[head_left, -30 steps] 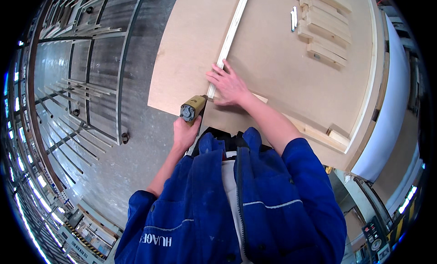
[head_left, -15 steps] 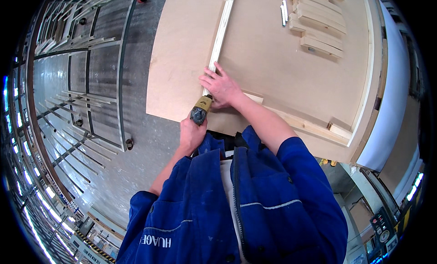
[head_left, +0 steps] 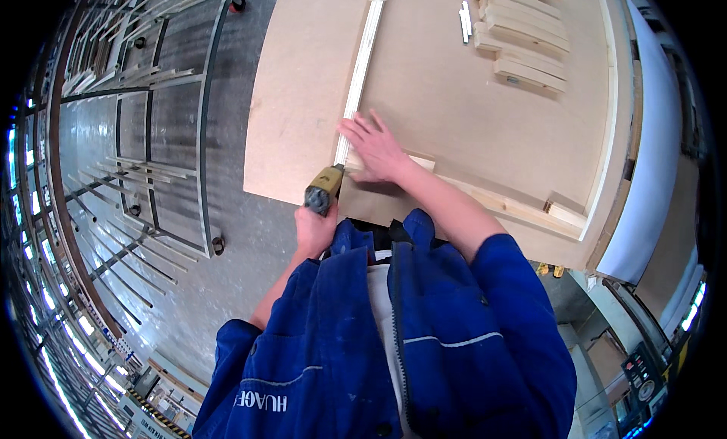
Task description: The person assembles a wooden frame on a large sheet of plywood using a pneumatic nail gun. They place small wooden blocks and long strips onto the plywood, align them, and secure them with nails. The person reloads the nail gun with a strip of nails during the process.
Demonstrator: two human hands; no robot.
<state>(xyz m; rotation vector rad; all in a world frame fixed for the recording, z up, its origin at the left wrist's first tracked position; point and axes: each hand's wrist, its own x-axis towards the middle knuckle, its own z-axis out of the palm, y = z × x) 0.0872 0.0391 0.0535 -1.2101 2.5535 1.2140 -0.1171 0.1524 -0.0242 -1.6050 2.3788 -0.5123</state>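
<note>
My left hand (head_left: pixel 314 228) is closed round the handle of a yellow and black nail gun (head_left: pixel 324 190). The gun's nose points toward the near end of a long pale wooden strip (head_left: pixel 363 68), which stretches away across a large brown board (head_left: pixel 295 98). My right hand (head_left: pixel 376 151) lies over the near part of that strip, fingers spread and slightly blurred. Beside its wrist, a short wooden block (head_left: pixel 420 162) adjoins a wooden rail (head_left: pixel 507 206) along the board's near side. The nose tip and its contact with the wood cannot be made out clearly.
Short wooden pieces (head_left: pixel 526 26) are stacked on the board's far right, beside small white strips (head_left: pixel 465 22). Another rail (head_left: pixel 606 136) borders the right side. On the left, a metal rack (head_left: pixel 203 136) with rods stands on the grey floor (head_left: pixel 235 265).
The nail gun has shifted left and tilted, its body drawing back from the strip's end. My right hand has moved slightly right, its fingers spreading flatter.
</note>
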